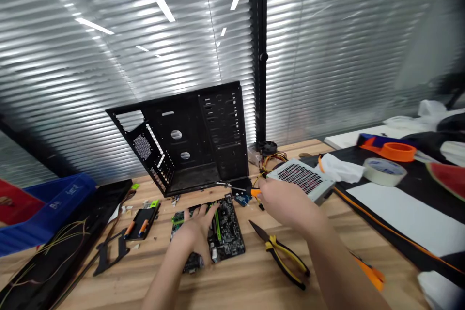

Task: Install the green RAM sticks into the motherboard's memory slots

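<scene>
My left hand (198, 230) lies with fingers spread over a dark motherboard (230, 232) that has green slots. The board rests flat on the wooden table. In my right hand (278, 198) is a screwdriver (256, 193) with an orange and black handle, its thin shaft pointing left toward the computer case. A small blue circuit board (242, 199) sits just below the shaft. Beside the motherboard, on its right, lie pliers (279, 252) with yellow and black handles, jaws toward the upper left.
The open black computer case (189, 143) stands behind. A power supply (303, 179) with cables is right of it. At the left are a blue bin (60, 208), a black bracket (112, 252) and a small black tray (142, 223). A tape roll (384, 171) lies on the right.
</scene>
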Tool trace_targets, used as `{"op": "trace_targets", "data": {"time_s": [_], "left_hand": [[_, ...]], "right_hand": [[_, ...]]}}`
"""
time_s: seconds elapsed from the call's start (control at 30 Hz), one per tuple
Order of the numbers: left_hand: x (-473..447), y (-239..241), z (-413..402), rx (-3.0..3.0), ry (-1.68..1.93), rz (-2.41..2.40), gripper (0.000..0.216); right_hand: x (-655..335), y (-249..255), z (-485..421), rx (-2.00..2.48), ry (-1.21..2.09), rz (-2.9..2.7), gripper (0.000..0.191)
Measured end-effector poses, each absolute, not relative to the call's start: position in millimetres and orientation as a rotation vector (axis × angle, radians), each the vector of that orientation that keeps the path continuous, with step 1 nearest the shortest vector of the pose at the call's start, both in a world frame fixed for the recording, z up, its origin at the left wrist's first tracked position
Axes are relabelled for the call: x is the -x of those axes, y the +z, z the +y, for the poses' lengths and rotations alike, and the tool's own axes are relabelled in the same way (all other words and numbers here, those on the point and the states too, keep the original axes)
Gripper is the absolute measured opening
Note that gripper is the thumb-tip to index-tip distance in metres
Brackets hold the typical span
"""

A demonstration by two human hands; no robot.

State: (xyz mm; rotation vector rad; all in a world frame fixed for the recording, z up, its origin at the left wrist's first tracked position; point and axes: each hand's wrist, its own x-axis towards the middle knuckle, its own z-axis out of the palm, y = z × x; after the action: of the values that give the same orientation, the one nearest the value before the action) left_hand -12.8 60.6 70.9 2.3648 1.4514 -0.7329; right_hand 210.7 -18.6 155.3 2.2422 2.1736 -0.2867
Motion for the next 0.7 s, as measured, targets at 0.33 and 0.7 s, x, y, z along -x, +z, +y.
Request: {"op": "trace_targets", "data": {"time_s": [0.33,0.7], "left_hand": [[25,110,80,-2.332,-0.394,1.558,0.127],[6,127,69,-2.651,-0.07,1.526,0.061]], "right_hand": [[-202,164,-18,-2.31,-0.163,2.264,0.029],[-193,148,0,-2.219,0.057,2.578,0.021]]}}
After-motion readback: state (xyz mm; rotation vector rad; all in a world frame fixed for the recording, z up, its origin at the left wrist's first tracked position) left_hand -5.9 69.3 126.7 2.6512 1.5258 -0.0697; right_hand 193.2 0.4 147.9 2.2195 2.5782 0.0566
